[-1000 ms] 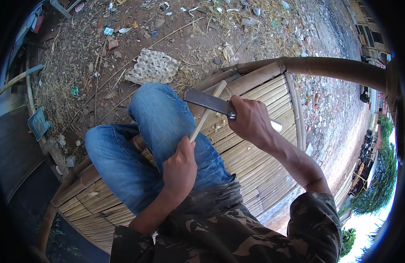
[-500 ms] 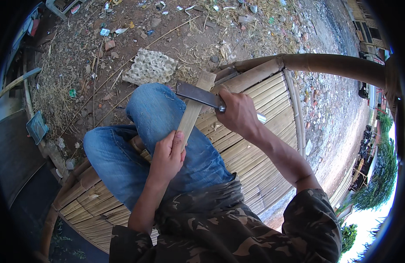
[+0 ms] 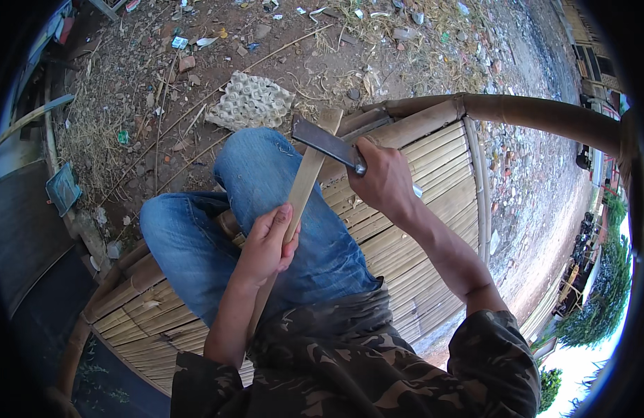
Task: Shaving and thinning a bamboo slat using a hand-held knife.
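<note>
My left hand (image 3: 272,240) is closed round a flat, pale bamboo or wooden slat (image 3: 305,182) at its middle. The slat slants across my raised knee, its far end past the knee and its near end down by my left forearm and lap. In my right hand (image 3: 382,174) is a knife (image 3: 327,144) with a broad, dark, square-ended blade; my fingers wrap its handle, and a shiny end shows behind the fist. The blade lies across the slat near its far end; whether it bites into the wood I cannot tell.
I sit on a bamboo slat bench (image 3: 433,177) with a thick bamboo rail (image 3: 545,117) curving along its far side. On the littered ground beyond lies a grey egg tray (image 3: 251,102). A blue-green plastic container (image 3: 63,189) is at the left.
The view has shifted slightly. The slat now sits with more of its near end showing below my left hand, and the blade is angled a little more steeply across it.
</note>
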### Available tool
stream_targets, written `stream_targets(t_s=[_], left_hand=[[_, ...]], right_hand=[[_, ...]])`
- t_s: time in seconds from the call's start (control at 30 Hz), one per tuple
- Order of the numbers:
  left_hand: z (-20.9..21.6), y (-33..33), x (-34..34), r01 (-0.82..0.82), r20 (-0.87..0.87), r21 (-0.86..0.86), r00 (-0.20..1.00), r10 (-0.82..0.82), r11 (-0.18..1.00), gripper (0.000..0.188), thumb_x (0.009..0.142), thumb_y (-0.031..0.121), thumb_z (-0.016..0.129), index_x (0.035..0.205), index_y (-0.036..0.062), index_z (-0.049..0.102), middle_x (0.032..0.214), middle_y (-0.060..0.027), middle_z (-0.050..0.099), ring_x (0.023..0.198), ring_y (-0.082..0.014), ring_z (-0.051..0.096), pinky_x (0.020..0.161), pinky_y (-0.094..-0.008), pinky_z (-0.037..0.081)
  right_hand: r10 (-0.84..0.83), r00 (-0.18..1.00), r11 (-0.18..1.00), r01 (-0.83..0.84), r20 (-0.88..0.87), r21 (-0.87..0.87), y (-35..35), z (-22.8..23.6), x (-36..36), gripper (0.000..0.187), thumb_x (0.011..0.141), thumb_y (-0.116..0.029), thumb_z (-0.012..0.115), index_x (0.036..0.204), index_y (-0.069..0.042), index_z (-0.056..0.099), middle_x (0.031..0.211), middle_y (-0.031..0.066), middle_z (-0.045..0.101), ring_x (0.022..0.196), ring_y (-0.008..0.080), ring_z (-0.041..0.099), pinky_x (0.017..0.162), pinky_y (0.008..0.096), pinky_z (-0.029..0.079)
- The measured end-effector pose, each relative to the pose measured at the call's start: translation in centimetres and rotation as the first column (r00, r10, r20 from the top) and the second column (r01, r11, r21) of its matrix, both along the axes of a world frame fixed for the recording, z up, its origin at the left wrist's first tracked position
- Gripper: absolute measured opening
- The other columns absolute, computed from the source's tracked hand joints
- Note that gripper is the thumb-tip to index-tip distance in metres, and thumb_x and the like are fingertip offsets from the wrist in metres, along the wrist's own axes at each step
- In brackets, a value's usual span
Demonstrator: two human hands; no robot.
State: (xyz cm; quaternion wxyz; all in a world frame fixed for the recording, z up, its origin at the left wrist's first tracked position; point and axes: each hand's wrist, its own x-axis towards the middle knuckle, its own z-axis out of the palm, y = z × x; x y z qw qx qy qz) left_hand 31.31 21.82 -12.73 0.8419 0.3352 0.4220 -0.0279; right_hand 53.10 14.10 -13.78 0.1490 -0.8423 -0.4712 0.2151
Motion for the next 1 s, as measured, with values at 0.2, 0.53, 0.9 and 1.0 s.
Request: stream_targets(t_s=[0.2, 0.53, 0.9, 1.0], left_hand=[[-0.3, -0.4, 0.3, -0.011, 0.014, 0.090, 1.000, 0.009, 0.996, 0.044, 0.103, 0.044, 0.038, 0.086, 0.0058, 0.050, 0.051, 0.0020, 0.040, 0.032, -0.0043, 0.032, 0.030, -0.0200, 0.027], [0.1, -1.0, 0.6, -0.035, -0.054, 0.136, 0.998, 0.043, 0.990, 0.045, 0.104, 0.044, 0.036, 0.084, 0.0056, 0.049, 0.052, 0.0019, 0.040, 0.033, -0.0043, 0.034, 0.030, -0.0200, 0.028], [0.3, -1.2, 0.5, -0.065, -0.045, 0.123, 0.996, 0.071, 0.990, 0.047, 0.103, 0.045, 0.037, 0.082, 0.0050, 0.050, 0.052, 0.0023, 0.040, 0.034, -0.0042, 0.033, 0.031, -0.0195, 0.028], [0.5, -1.7, 1.0, -0.037, -0.099, 0.157, 0.994, 0.053, 0.987, 0.044, 0.104, 0.037, 0.039, 0.079, 0.0031, 0.051, 0.052, 0.0008, 0.042, 0.038, -0.0056, 0.038, 0.036, -0.0212, 0.030]], right_hand=[[0.026, 0.999, 1.000, -0.026, 0.044, -0.005, 0.4, -0.8, 0.2, 0.012, 0.073, -0.008, 0.061, 0.081, -0.005, 0.053, 0.065, 0.0166, 0.060, 0.062, 0.0381, 0.061, 0.058, 0.0477, 0.047], [0.150, 0.988, 0.987, -0.148, 0.031, -0.059, 0.8, -0.8, 0.2, 0.009, 0.075, -0.010, 0.060, 0.082, -0.007, 0.055, 0.066, 0.0163, 0.061, 0.061, 0.0377, 0.061, 0.059, 0.0476, 0.049], [-0.042, 0.999, 0.997, 0.043, -0.021, 0.063, 0.9, 0.6, 2.7, 0.009, 0.078, -0.011, 0.060, 0.077, -0.002, 0.057, 0.062, 0.0188, 0.058, 0.058, 0.0397, 0.059, 0.057, 0.0452, 0.049], [0.105, 0.994, 0.993, -0.105, -0.011, 0.056, 0.0, -0.1, 1.8, 0.009, 0.075, -0.011, 0.062, 0.080, -0.005, 0.058, 0.059, 0.0158, 0.058, 0.057, 0.0374, 0.059, 0.055, 0.0450, 0.047]])
